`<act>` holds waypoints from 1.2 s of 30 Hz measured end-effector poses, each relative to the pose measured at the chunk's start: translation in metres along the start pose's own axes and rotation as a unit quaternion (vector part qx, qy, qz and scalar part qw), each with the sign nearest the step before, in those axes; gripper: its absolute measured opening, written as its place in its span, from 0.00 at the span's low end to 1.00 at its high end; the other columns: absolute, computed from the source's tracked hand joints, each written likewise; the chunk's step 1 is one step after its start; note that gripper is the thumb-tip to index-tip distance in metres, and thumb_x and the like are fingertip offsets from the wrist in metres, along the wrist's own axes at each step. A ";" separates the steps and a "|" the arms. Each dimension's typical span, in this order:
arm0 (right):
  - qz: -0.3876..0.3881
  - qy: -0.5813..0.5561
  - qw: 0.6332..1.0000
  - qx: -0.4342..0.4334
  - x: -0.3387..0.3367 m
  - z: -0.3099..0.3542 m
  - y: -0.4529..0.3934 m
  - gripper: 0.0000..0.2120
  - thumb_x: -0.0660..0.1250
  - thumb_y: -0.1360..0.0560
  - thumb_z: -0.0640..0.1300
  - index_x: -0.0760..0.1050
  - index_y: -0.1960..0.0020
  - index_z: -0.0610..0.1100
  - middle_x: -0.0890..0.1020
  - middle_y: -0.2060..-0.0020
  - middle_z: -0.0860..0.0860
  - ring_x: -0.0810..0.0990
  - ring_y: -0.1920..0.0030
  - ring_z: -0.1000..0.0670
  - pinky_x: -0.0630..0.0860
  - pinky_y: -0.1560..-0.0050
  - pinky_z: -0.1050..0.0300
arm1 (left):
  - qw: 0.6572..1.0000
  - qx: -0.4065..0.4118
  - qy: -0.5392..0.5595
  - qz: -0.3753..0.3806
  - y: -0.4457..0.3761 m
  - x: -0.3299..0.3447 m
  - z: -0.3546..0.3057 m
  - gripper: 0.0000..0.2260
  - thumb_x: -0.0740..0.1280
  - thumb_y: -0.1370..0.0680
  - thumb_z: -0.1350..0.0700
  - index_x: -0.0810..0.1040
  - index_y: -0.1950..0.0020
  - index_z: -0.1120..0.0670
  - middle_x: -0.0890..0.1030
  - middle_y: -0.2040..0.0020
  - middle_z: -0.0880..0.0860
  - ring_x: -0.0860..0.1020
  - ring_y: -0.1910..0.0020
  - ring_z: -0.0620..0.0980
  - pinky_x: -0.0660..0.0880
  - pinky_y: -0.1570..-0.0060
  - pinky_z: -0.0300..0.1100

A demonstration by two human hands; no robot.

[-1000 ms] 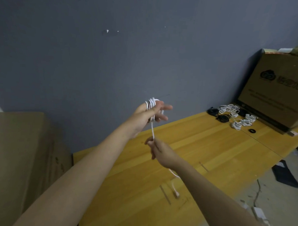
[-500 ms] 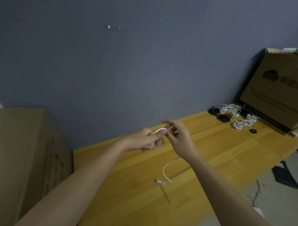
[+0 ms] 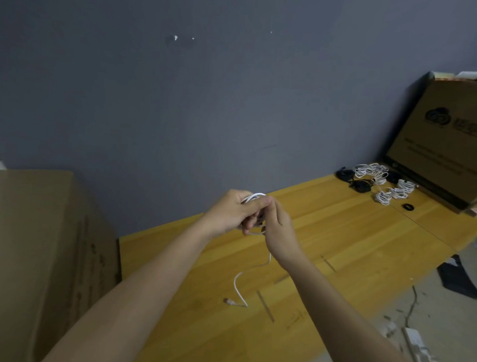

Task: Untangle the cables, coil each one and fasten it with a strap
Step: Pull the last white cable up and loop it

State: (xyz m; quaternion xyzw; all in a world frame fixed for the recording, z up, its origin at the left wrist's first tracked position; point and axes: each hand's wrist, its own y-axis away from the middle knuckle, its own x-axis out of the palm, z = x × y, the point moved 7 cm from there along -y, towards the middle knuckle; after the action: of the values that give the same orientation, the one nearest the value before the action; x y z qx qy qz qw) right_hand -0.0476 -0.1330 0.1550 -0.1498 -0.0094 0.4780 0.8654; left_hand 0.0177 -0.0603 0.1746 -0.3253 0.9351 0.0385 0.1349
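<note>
We are coiling the white cable [image 3: 254, 197], left hand [image 3: 232, 212] gripping the loops with fingers curled round them, right hand [image 3: 277, 230] pinching the strand just beside them, tail hanging below; next, probably winding in that tail.

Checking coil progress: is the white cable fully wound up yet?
No, a loose tail of the thin white cable hangs down, its plug resting on the yellow wooden table.

cardboard box [image 3: 449, 146], print blurred, unreadable
</note>
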 end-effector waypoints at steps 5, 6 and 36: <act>-0.067 0.026 0.997 -0.027 -0.005 0.016 -0.002 0.20 0.48 0.16 0.43 0.74 0.58 0.40 0.78 0.73 0.53 0.77 0.70 0.59 0.70 0.67 0.69 | 0.986 0.082 -0.050 -0.133 0.000 -0.009 -0.010 0.20 0.68 0.23 0.46 0.68 0.69 0.55 0.71 0.78 0.48 0.71 0.78 0.47 0.70 0.72 0.42; -0.080 0.036 0.996 -0.034 -0.006 0.019 -0.002 0.20 0.49 0.16 0.44 0.74 0.59 0.42 0.78 0.71 0.54 0.77 0.69 0.59 0.70 0.67 0.69 | 0.981 0.096 -0.058 -0.155 0.001 -0.010 -0.012 0.21 0.68 0.24 0.44 0.68 0.70 0.55 0.71 0.79 0.47 0.71 0.78 0.47 0.70 0.71 0.44; 0.246 0.462 0.851 -0.035 0.045 -0.078 0.051 0.15 0.52 0.17 0.49 0.73 0.40 0.46 0.82 0.52 0.43 0.79 0.54 0.40 0.66 0.60 0.51 | 0.970 0.023 0.144 -0.196 0.010 -0.019 0.023 0.18 0.52 0.15 0.56 0.68 0.65 0.54 0.71 0.76 0.44 0.68 0.75 0.41 0.66 0.69 0.34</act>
State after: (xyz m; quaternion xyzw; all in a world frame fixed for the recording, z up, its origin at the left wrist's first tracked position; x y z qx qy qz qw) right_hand -0.0531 -0.0893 0.0613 -0.3812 0.4119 0.5505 0.6181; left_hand 0.0313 -0.0376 0.1573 -0.5007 0.8636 -0.0578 0.0111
